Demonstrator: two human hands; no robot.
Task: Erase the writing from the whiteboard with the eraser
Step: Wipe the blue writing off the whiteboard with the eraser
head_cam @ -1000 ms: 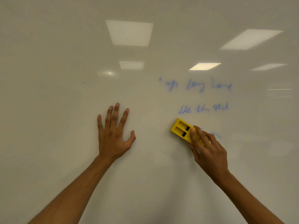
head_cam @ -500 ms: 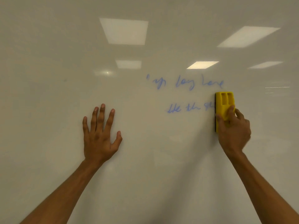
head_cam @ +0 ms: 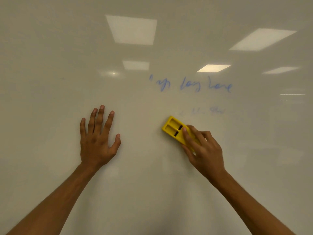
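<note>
The whiteboard (head_cam: 50, 65) fills the whole view. A line of blue writing (head_cam: 189, 84) runs across its upper middle. Below it only faint blue smears (head_cam: 210, 111) show where a second line stood. My right hand (head_cam: 203, 148) grips a yellow eraser (head_cam: 172, 128) and presses it flat on the board, tilted up to the left, just below and left of the smears. My fingers cover the eraser's lower right end. My left hand (head_cam: 96, 138) lies flat on the board with fingers spread, well left of the eraser.
Reflections of ceiling light panels (head_cam: 132, 29) shine on the upper board. A small dark speck (head_cam: 63, 78) sits at the left. No board edge or tray shows.
The eraser has swept from the right end of the second line down to the left, and that line has faded to faint smears. My left hand has stayed flat on the board.
</note>
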